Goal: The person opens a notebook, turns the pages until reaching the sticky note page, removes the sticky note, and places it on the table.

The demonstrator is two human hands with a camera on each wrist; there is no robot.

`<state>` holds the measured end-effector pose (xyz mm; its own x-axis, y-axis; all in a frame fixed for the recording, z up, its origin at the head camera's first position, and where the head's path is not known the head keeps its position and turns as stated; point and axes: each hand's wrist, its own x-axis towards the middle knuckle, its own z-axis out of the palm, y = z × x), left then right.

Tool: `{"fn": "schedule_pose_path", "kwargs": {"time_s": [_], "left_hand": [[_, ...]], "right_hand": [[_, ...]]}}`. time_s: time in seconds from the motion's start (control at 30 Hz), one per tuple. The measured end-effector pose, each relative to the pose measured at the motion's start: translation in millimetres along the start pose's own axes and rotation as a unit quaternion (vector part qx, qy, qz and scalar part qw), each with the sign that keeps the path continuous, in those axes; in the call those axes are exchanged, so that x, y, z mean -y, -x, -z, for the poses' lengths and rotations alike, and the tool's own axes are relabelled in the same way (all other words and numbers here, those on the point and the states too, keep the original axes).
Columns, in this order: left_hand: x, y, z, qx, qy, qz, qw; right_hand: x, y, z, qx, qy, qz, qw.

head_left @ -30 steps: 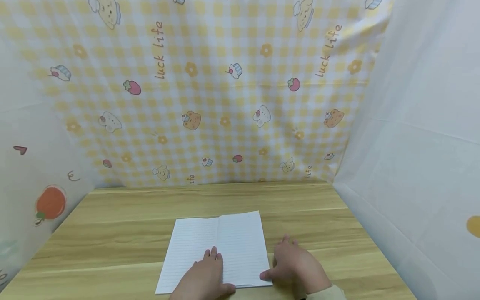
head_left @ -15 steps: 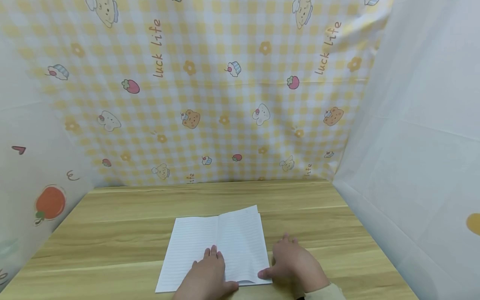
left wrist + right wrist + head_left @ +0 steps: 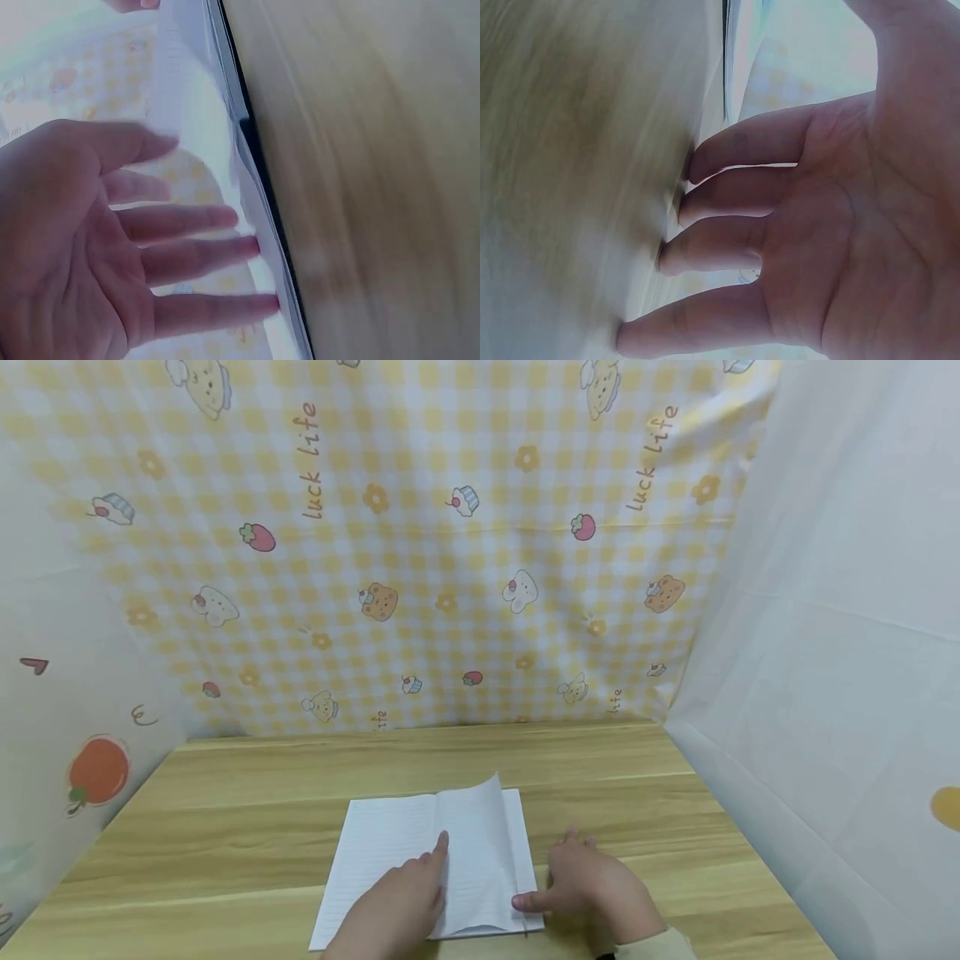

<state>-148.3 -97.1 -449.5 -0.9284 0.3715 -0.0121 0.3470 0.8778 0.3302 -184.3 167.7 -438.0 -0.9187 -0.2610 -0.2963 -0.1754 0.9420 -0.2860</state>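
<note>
White lined notebook [image 3: 411, 828] lies open on the wood-grain desk [image 3: 232, 835], its left page [image 3: 366, 856] flat, then the left hand [image 3: 401, 897] with fingers extended at the centre fold, a partly lifted leaf [image 3: 478, 852], and the right hand [image 3: 592, 881], fingers spread on the desk, thumb at the leaf's edge.

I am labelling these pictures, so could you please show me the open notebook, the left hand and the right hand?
Open notebook [image 3: 474, 852], head view: on the page right of the fold.
Left hand [image 3: 397, 897], head view: on its back.
Right hand [image 3: 821, 217], right wrist view: on its palm.
</note>
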Motion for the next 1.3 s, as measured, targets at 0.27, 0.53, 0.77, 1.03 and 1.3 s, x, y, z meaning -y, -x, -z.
{"fn": "schedule_pose_path", "kwargs": {"time_s": [0.27,0.53,0.77,1.03,1.3], "left_hand": [[-19.9,-3.9,-10.1,0.050,-0.008,0.047,0.9976],[-14.0,0.4,-5.0,0.018,-0.068,-0.001,0.9975],[-15.4,-0.8,-3.6,-0.015,-0.070,-0.011,0.9973],[-30.2,-9.8,-6.3,-0.090,-0.144,-0.015,0.9854],[-27.1,-15.6,-0.1,-0.165,-0.346,-0.094,0.9189]], "right_hand": [[1,1,-1.4,-0.011,0.004,0.003,1.000],[-2,0,1.5,0.003,-0.011,0.009,1.000],[-5,-3,4.2,-0.006,-0.024,0.017,1.000],[-6,-4,3.7,-0.011,-0.056,0.014,0.998],[-7,1,0.6,-0.014,-0.010,0.025,1.000]]}}
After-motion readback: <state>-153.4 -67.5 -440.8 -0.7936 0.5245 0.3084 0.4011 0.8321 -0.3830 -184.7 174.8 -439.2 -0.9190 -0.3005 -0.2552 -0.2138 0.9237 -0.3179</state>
